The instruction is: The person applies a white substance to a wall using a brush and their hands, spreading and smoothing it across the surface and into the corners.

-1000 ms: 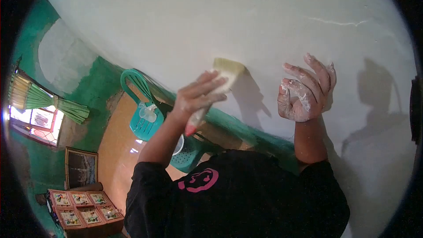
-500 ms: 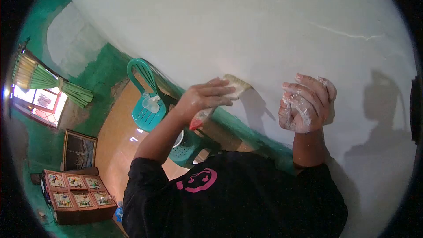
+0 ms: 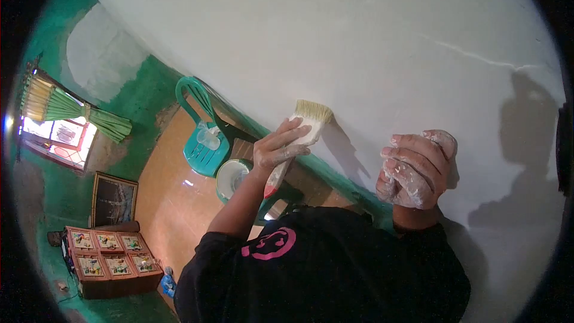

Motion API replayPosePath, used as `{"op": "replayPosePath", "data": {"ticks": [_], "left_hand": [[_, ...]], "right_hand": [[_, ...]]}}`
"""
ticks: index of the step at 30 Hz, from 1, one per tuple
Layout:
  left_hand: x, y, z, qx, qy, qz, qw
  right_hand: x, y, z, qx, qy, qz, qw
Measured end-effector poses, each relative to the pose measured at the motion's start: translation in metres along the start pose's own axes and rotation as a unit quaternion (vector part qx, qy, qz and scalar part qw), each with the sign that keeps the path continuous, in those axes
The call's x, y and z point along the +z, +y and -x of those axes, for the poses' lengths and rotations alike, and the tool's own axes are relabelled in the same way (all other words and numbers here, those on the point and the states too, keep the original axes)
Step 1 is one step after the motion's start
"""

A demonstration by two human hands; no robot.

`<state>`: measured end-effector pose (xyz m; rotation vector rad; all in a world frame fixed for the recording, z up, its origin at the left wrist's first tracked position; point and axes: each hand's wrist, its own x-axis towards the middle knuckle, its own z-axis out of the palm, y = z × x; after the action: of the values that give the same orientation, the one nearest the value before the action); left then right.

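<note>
Now that the brush (image 3: 311, 132) has tipped more upright near centre, its bristles (image 3: 313, 110) seem to meet the wall (image 3: 382, 42) towards 1 o'clock, left hand (image 3: 275, 149) pinching its handle (image 3: 278, 174), right hand (image 3: 417, 170) curled at 4 o'clock, contents hidden.

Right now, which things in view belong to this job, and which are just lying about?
In the job:
- brush, in the left hand
- white wall
- bucket, probably

Apparently just about:
- framed picture
- cabinet
- curtain
</note>
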<state>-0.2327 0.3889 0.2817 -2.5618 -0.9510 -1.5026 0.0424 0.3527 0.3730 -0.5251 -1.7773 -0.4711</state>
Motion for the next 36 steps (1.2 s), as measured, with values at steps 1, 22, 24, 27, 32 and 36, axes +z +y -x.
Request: {"op": "replayPosePath", "data": {"ticks": [1,22,24,27,32,36], "left_hand": [[0.001,-0.002,0.003,-0.013,0.001,0.013,1.0],[-0.036,0.001,-0.046,0.052,-0.02,0.026,0.998],[-0.029,-0.004,-0.036,0.061,0.02,0.026,0.998],[-0.007,-0.008,-0.012,0.013,0.015,0.073,0.997],[0.008,-0.015,0.021,-0.02,-0.027,0.062,0.998],[0.001,-0.02,0.036,-0.08,-0.126,0.066,0.987]], "right_hand": [[0.001,0.001,0.0,-0.001,0.002,-0.002,1.0],[0.008,0.002,0.007,-0.006,-0.012,0.018,1.0],[0.009,0.001,0.006,-0.005,-0.009,0.013,1.0],[0.012,0.001,0.005,-0.003,0.0,0.004,1.0],[0.014,0.002,0.003,-0.011,0.005,-0.009,1.0],[0.013,-0.002,-0.001,-0.013,0.018,-0.007,1.0]]}}
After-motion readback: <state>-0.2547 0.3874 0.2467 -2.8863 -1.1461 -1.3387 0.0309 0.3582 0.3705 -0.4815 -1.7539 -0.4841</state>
